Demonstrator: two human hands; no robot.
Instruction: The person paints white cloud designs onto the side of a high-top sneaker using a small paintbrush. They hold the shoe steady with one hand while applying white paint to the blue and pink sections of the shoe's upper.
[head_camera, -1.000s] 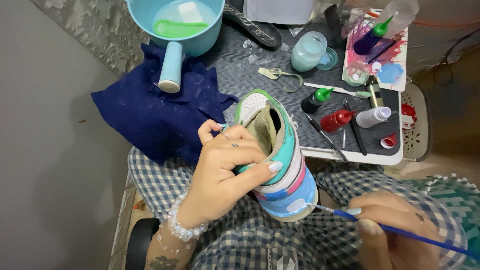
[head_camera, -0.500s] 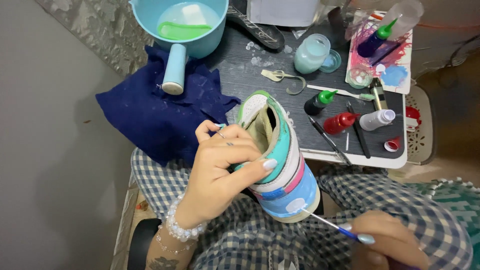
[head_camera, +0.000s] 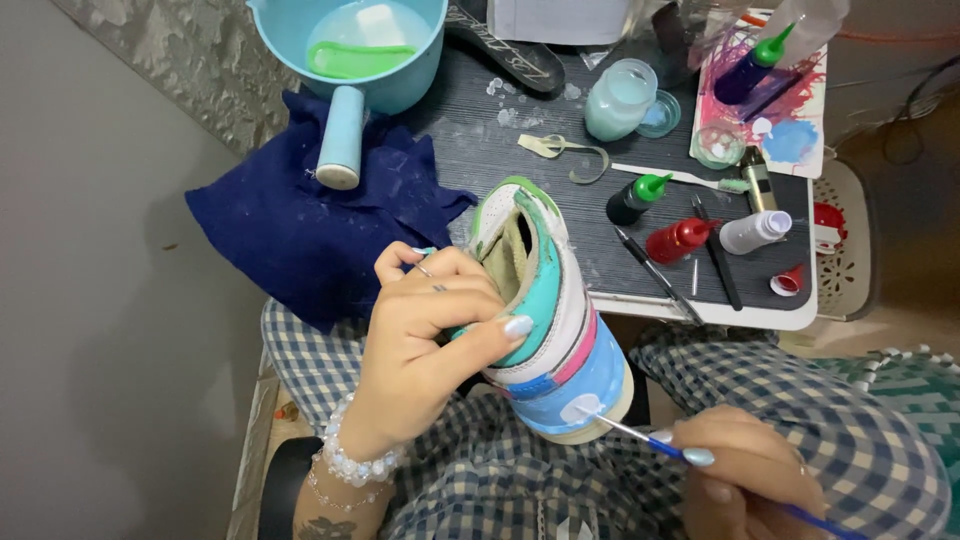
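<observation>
The left hand (head_camera: 430, 335) is grasping a multicoloured sneaker (head_camera: 545, 310) by its side, with the thumb lying across the teal panel and the fingers curling over the collar; the shoe is standing toe-down over the person's lap, above checked trousers (head_camera: 480, 470), just in front of the near edge of the dark work table (head_camera: 560, 190). The right hand (head_camera: 750, 485) is pinching a thin blue-handled paintbrush (head_camera: 640, 437), and the brush tip is touching a pale round patch on the light-blue toe area of the sneaker (the handle is running off toward the lower right corner of the view). A beaded bracelet (head_camera: 355, 465) is sitting on the left wrist. On the table, a dark blue cloth (head_camera: 300, 220) is lying at the left, with the handle of a light-blue water scoop (head_camera: 350, 50) resting over it. Farther right, a pale jar (head_camera: 620, 98) is standing near a paint-stained palette sheet (head_camera: 770, 110). A black bottle with a green cap (head_camera: 635, 198), a red bottle (head_camera: 680, 240) and a white bottle (head_camera: 755, 230) are lying close together near the table's front right, with dark spare brushes (head_camera: 655, 275) lying beside them.
</observation>
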